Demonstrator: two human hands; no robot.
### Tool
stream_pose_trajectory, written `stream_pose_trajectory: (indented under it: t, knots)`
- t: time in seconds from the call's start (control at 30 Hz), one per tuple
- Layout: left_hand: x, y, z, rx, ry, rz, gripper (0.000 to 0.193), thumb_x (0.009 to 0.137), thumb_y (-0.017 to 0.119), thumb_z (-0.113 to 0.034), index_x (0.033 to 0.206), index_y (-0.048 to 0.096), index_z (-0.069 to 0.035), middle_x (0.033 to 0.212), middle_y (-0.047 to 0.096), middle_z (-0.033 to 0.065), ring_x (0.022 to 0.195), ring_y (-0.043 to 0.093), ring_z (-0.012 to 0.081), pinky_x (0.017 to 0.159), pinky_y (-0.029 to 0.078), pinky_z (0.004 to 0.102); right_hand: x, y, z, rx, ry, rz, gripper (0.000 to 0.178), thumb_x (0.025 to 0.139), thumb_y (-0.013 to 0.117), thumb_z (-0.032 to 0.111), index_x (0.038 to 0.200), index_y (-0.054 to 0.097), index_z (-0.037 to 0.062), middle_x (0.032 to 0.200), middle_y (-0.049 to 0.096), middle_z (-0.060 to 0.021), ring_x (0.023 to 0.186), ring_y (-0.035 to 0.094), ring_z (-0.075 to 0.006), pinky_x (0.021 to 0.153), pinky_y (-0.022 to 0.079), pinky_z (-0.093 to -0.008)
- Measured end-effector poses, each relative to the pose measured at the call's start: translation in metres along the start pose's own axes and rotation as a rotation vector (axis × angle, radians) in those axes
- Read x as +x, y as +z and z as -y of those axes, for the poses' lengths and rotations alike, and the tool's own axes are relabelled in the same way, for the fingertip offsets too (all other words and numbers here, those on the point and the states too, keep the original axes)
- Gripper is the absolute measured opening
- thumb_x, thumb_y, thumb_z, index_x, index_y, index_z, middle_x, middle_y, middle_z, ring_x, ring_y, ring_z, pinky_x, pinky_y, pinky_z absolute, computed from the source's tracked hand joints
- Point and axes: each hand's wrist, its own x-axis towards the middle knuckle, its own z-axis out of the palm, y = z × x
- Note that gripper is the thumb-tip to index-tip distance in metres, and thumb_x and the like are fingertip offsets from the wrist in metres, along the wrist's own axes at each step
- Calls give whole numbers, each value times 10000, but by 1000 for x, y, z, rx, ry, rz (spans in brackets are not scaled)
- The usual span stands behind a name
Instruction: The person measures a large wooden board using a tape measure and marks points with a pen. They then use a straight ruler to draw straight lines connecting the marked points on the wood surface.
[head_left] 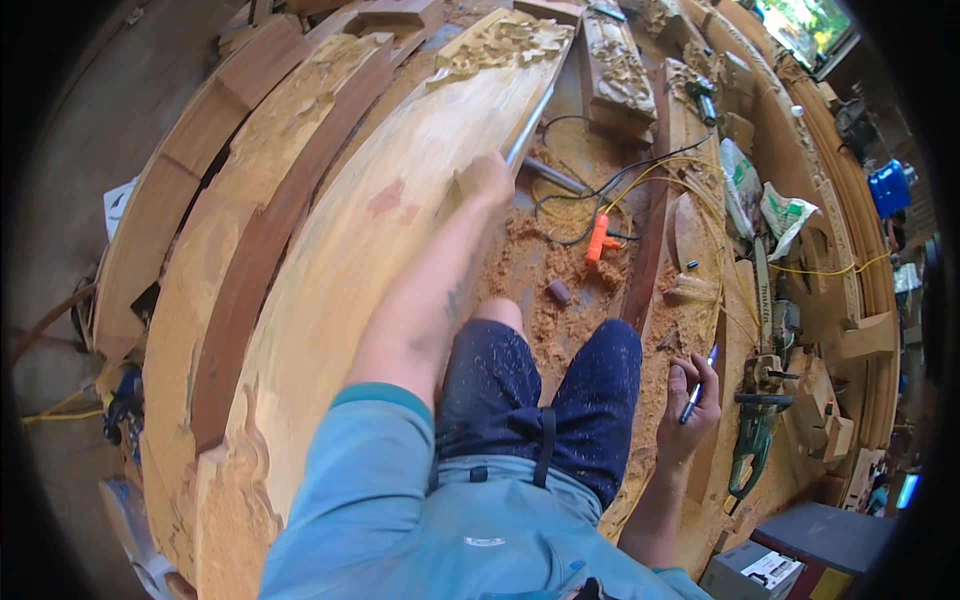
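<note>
A long pale wooden panel (400, 180), with carving at its far and near ends, slants away on my left. My left hand (485, 182) is closed at the panel's right edge. From it a thin, shiny metal strip (530, 128) runs up along that edge; the fingers' undersides are hidden. On my right, my right hand (690, 395) is closed round a dark pen (692, 398) with a blue end, held beside my knee and apart from the panel.
An orange connector (598, 240) on a yellow cord and a small dark cylinder (559, 292) lie among wood shavings. A green electric chainsaw (757, 430) rests at right. Long carved boards (250, 210) stand on the left. A grey metal tube (555, 175) lies ahead.
</note>
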Motion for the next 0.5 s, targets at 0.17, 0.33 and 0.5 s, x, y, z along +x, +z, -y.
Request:
stream_pose_trajectory:
  t: [0.17, 0.33, 0.5]
  knots:
    - [-29, -93, 30, -991, -249, -16, 213, 1013, 520, -70, 1174, 590, 50, 1056, 739, 166, 812, 740, 213, 683, 574, 351, -8, -2, -23, 18, 16, 136, 277, 966, 694, 79, 1215, 637, -29, 979, 755, -115, 873, 695, -140, 817, 546, -285]
    - [-121, -170, 96, -1245, -305, -234, 296, 980, 467, 8, 1270, 507, 54, 1073, 707, 201, 901, 742, 252, 748, 610, 387, 1, 39, -17, 199, -106, 375, 277, 929, 713, 36, 1188, 647, -37, 968, 753, -136, 867, 719, -171, 805, 561, -301]
    - [-241, -209, 103, -1328, -418, -439, 283, 994, 474, -3, 1278, 472, 6, 1150, 696, 212, 974, 735, 279, 799, 609, 396, -6, 91, 13, 332, -446, 625, 329, 844, 771, 12, 1153, 665, -25, 930, 737, -164, 866, 736, -284, 784, 571, -351]
